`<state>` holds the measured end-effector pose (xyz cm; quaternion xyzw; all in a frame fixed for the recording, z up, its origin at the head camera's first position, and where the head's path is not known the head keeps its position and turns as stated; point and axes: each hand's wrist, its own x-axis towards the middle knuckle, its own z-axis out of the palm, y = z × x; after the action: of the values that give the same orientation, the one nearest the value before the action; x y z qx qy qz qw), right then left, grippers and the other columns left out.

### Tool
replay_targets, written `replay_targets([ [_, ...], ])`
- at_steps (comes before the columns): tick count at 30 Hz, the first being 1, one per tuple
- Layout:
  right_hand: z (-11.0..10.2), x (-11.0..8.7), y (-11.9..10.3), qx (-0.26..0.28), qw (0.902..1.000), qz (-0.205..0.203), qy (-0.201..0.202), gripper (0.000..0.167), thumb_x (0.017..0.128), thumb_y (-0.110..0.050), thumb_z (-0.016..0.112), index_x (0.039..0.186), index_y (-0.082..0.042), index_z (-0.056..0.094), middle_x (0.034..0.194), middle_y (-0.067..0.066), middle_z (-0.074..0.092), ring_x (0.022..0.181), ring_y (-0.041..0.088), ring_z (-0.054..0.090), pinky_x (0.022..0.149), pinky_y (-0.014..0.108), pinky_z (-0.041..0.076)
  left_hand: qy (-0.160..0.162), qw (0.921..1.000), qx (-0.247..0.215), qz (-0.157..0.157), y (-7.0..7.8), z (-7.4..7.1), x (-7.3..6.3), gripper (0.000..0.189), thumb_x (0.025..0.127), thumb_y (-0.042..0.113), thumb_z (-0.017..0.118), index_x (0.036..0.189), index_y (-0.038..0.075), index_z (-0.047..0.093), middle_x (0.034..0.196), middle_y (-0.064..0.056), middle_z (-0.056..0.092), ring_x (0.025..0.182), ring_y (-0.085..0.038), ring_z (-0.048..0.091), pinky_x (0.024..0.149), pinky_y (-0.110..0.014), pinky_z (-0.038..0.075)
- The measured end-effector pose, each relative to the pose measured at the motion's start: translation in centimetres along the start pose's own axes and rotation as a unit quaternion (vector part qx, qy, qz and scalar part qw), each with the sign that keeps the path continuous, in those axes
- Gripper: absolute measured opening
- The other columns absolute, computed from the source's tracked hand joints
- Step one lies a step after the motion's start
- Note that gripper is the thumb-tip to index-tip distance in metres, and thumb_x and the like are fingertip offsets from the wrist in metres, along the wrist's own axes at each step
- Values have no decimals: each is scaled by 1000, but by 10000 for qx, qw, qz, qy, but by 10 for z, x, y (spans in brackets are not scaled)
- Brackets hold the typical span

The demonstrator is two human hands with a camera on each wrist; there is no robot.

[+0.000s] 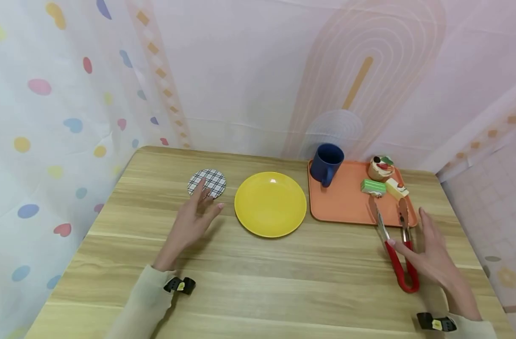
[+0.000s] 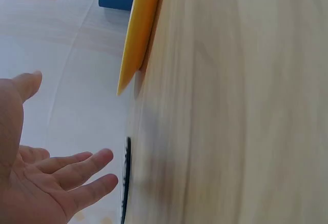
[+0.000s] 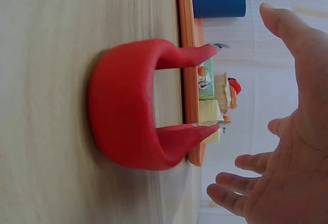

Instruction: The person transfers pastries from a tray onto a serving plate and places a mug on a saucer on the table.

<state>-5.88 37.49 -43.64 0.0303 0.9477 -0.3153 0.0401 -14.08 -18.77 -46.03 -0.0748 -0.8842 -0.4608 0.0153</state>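
Note:
My left hand (image 1: 192,223) hovers beside a round plaid coaster (image 1: 213,182), its fingers spread and holding nothing. In the left wrist view the coaster (image 2: 126,178) shows edge-on just past the fingertips. A yellow plate (image 1: 270,205) lies to the right of that hand. Above a pair of red-handled tongs (image 1: 395,263) is my right hand (image 1: 431,254), fingers apart, gripping nothing. The tongs' metal tips rest on an orange tray (image 1: 338,207), and their red bend (image 3: 123,106) faces the right wrist camera.
On the tray stand a blue mug (image 1: 327,162), a cupcake (image 1: 381,168), a green cake slice (image 1: 373,187) and a pale yellow cake slice (image 1: 397,188). A patterned curtain (image 1: 249,84) hangs behind the wooden table (image 1: 258,292).

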Motion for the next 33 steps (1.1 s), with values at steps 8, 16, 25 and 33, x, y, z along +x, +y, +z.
replay_targets([
  [8, 2, -3, -2, 138, 9995, 265, -102, 114, 96, -49, 68, 163, -16, -18, 168, 31, -10, 148, 64, 1, 102, 92, 19, 5, 9976, -686, -78, 3, 14, 6, 81, 101, 30, 68, 164, 11, 22, 137, -24, 62, 115, -36, 69, 101, -48, 61],
  [16, 5, -7, -4, 209, 9983, 439, -330, 118, 95, -49, 70, 162, -12, -20, 160, 41, 8, 129, 64, 38, 94, 79, 48, -263, 9842, -1612, -685, 5, 25, 13, 77, 100, 26, 70, 162, 12, 27, 133, -22, 63, 104, -36, 73, 84, -32, 67],
  [25, 8, -11, 0, 192, 9987, 422, -204, 115, 94, -46, 72, 162, 3, -6, 143, 40, 35, 115, 53, 53, 78, 48, 61, -404, 9701, -2224, -881, 8, 41, 15, 74, 98, 16, 71, 160, 8, 31, 133, -26, 61, 93, -29, 76, 82, -34, 68],
  [33, 14, -6, -5, -139, 9977, 646, -166, 114, 92, -53, 73, 160, 9, 5, 138, 41, 43, 116, 52, 51, 78, 48, 59, -363, 9642, -2406, -1052, 9, 49, 17, 69, 98, 10, 69, 158, 7, 34, 131, -26, 58, 90, -15, 73, 79, -31, 68],
])
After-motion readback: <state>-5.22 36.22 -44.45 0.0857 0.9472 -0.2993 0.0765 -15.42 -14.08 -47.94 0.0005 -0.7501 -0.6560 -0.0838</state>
